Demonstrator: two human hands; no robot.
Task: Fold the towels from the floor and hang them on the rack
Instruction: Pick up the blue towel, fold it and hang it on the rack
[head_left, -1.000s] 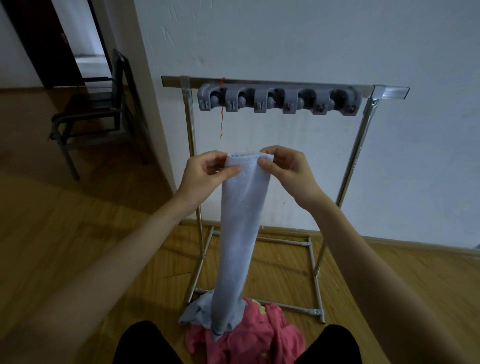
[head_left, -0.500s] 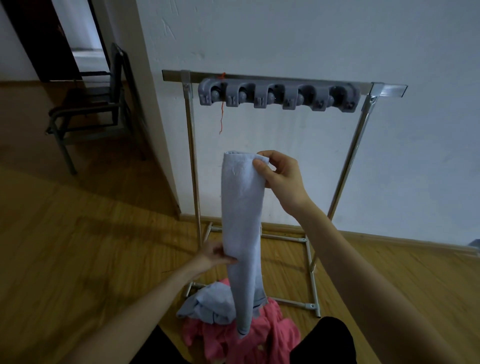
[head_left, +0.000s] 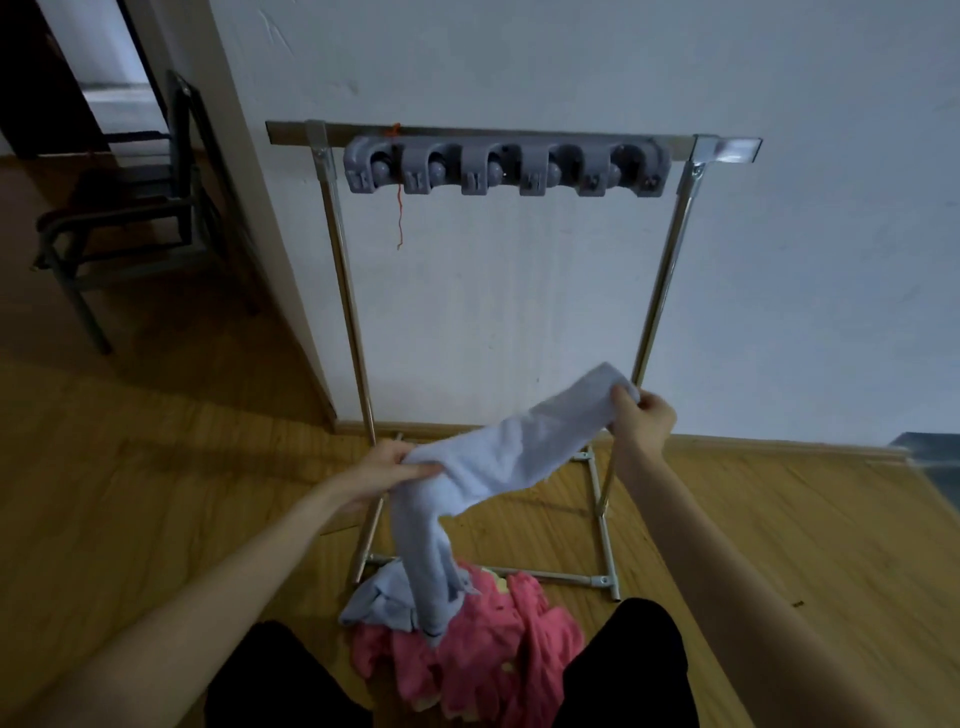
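I hold a pale blue towel, folded into a long strip, slanting in front of the metal rack. My right hand grips its upper end near the rack's right post. My left hand pinches the strip at its middle, and the lower half hangs down from there. On the floor below lie a pink towel and another pale blue cloth, bunched together at the rack's base.
A grey clip holder with several slots is fixed under the rack's top bar, an orange thread hanging from it. A dark chair stands at the left by a doorway. White wall behind, wooden floor around; my dark-clothed knees at the bottom.
My left hand slid down the strip from its top to its middle. Both hands then came down, the right one swinging to the right, so the towel now slants instead of hanging straight.
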